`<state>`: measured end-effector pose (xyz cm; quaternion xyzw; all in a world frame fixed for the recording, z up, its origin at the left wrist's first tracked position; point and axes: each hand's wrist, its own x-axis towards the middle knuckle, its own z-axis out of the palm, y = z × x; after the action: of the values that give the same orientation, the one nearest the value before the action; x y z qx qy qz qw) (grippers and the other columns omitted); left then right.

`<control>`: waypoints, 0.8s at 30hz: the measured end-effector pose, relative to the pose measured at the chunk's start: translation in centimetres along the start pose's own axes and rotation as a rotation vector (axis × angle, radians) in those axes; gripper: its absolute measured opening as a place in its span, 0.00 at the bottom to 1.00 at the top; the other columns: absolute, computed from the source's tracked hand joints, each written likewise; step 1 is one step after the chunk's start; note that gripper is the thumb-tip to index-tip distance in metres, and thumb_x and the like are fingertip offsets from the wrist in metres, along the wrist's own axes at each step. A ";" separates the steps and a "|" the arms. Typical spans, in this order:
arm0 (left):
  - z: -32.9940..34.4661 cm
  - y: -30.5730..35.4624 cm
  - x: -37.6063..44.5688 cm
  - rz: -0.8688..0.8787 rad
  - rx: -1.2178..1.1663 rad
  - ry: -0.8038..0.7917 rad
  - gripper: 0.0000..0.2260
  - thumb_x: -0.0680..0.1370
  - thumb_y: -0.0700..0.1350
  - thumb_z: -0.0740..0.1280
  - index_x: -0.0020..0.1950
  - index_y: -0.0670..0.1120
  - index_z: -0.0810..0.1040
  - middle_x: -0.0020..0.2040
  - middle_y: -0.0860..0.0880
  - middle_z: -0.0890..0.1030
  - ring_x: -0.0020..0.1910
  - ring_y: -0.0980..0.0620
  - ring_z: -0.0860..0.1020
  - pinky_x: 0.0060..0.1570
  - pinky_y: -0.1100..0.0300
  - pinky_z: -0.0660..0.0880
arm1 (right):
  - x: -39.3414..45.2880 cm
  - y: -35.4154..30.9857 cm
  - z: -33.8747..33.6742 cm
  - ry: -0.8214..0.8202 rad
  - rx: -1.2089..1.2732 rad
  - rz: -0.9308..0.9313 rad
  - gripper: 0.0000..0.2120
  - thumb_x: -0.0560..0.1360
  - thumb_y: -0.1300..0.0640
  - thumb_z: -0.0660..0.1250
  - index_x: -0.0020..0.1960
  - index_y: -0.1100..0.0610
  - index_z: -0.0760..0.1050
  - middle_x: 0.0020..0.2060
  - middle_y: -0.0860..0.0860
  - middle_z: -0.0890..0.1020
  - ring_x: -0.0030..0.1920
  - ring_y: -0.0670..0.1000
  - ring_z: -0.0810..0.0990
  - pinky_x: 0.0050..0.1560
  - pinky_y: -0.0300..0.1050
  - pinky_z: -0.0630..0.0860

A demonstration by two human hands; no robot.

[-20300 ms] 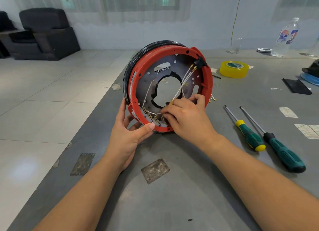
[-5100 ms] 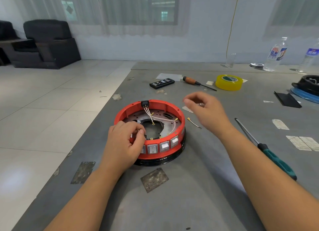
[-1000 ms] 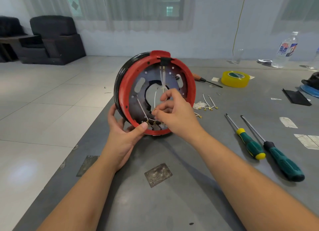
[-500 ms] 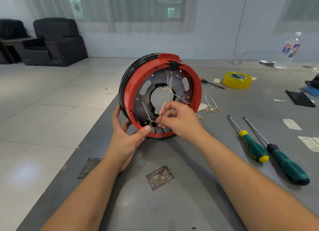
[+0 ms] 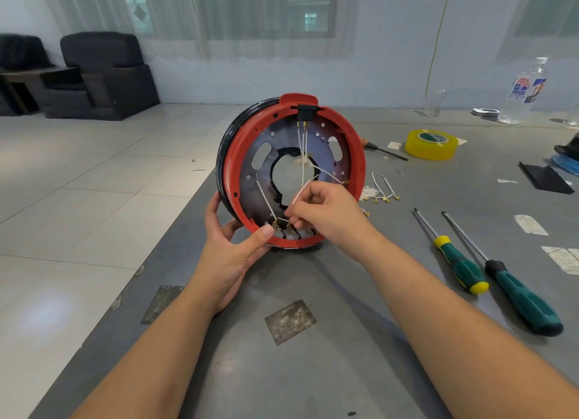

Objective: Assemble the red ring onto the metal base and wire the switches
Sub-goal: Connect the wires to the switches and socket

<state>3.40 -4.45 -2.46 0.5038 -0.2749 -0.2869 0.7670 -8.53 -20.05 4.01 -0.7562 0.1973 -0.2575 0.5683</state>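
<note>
The red ring (image 5: 357, 155) with the metal base (image 5: 260, 180) inside it stands on edge on the grey table (image 5: 313, 356), open side toward me. My left hand (image 5: 232, 249) grips its lower left rim, thumb on the red edge. My right hand (image 5: 326, 211) pinches a thin white wire (image 5: 299, 196) near the switch terminals (image 5: 283, 229) at the bottom of the ring. More white wires run down from a black connector (image 5: 305, 113) at the top.
Loose white wires with brass terminals (image 5: 382, 189) lie right of the ring. Two green-handled screwdrivers (image 5: 454, 258) (image 5: 520, 296) lie at the right. A yellow tape roll (image 5: 430, 144), an orange-handled screwdriver (image 5: 382, 149) and a water bottle (image 5: 523, 92) sit farther back. The table's left edge runs beside my left arm.
The ring stays upright in my left hand. My right hand has shifted slightly along the white wire near the bottom terminals. The view has drifted a little.
</note>
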 end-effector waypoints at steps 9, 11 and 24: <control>0.2 0.1 -0.1 -0.009 0.008 -0.001 0.49 0.61 0.48 0.88 0.72 0.74 0.64 0.71 0.41 0.75 0.63 0.41 0.83 0.56 0.44 0.83 | -0.2 -0.2 -0.1 -0.149 0.125 0.055 0.08 0.72 0.67 0.74 0.44 0.56 0.79 0.42 0.62 0.86 0.38 0.54 0.83 0.46 0.48 0.83; 0.2 0.1 -0.1 -0.002 -0.002 0.003 0.48 0.66 0.44 0.86 0.73 0.73 0.63 0.71 0.41 0.74 0.62 0.40 0.84 0.56 0.44 0.83 | -0.3 -0.3 -0.1 -0.184 0.148 0.070 0.08 0.72 0.68 0.75 0.43 0.56 0.79 0.42 0.62 0.86 0.39 0.54 0.84 0.46 0.47 0.83; 0.3 0.2 -0.2 0.007 -0.017 0.017 0.48 0.66 0.42 0.84 0.74 0.72 0.62 0.70 0.40 0.76 0.63 0.41 0.83 0.59 0.40 0.82 | 0.3 0.3 0.2 -0.080 -0.072 -0.056 0.05 0.73 0.64 0.75 0.43 0.56 0.82 0.35 0.54 0.86 0.35 0.51 0.85 0.47 0.55 0.85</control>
<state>3.04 -4.41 -2.15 0.4987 -0.2675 -0.2823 0.7746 -8.20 -20.19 3.68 -0.7909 0.1622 -0.2358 0.5408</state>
